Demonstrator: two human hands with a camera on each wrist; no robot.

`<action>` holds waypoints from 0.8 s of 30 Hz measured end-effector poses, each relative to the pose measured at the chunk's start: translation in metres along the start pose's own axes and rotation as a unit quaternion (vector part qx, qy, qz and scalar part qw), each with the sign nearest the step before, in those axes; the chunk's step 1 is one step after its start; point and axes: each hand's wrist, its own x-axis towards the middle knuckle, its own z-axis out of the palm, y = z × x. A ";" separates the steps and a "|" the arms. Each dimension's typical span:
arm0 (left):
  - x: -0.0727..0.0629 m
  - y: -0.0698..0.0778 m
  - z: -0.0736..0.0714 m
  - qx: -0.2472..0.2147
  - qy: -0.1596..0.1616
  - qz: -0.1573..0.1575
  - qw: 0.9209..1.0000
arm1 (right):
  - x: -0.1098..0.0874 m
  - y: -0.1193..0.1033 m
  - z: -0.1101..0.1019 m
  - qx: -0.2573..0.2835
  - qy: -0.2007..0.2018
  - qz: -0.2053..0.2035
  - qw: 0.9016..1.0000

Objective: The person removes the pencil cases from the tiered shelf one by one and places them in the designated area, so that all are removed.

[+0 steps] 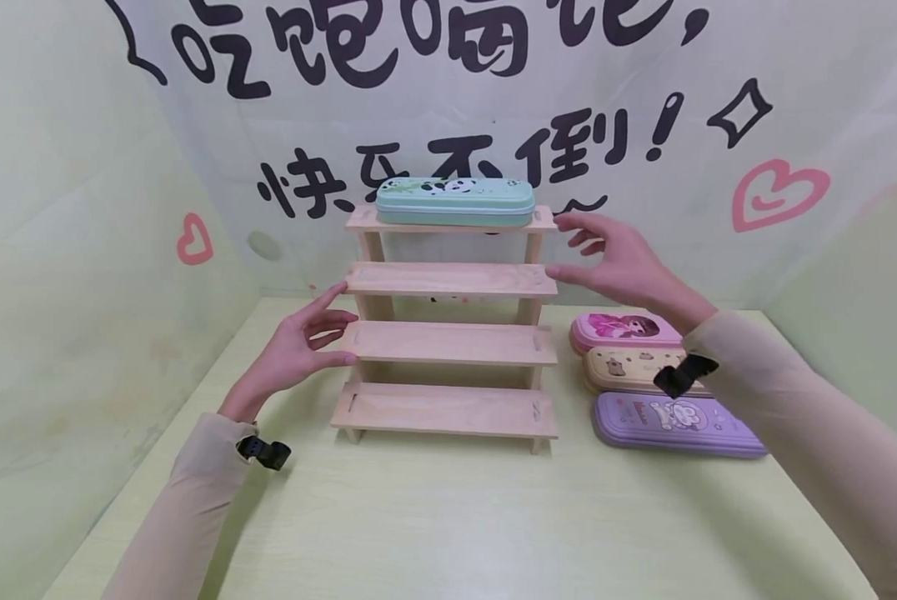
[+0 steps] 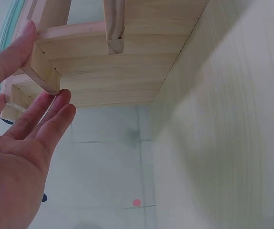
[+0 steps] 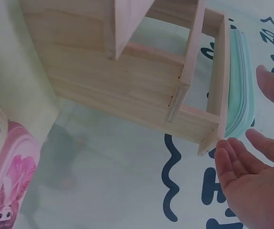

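A four-tier wooden display stand stands on the table against the wall banner. My left hand is at its left side, thumb at the front corner of a lower tier and fingertips at the rear corner, holding that board's end. My right hand is raised beside the upper right side. Its fingertips are right at the top tier's end, while the thumb stands apart. On the top tier lies a mint-green pencil case with a panda picture.
Right of the stand, three pencil cases lie on the table: a pink one with a doll picture, a beige one and a purple one. My right forearm passes over them. Behind hangs a banner with black lettering.
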 end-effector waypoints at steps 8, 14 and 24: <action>0.001 -0.003 0.001 0.002 0.000 0.001 1.000 | 0.031 0.002 -0.003 0.000 -0.003 0.003 1.000; 0.002 -0.002 0.000 0.003 -0.002 -0.003 1.000 | 0.051 0.000 -0.009 -0.007 -0.011 0.011 1.000; 0.001 -0.004 0.000 0.001 0.001 -0.002 1.000 | 0.085 0.001 -0.006 -0.025 -0.040 0.022 0.999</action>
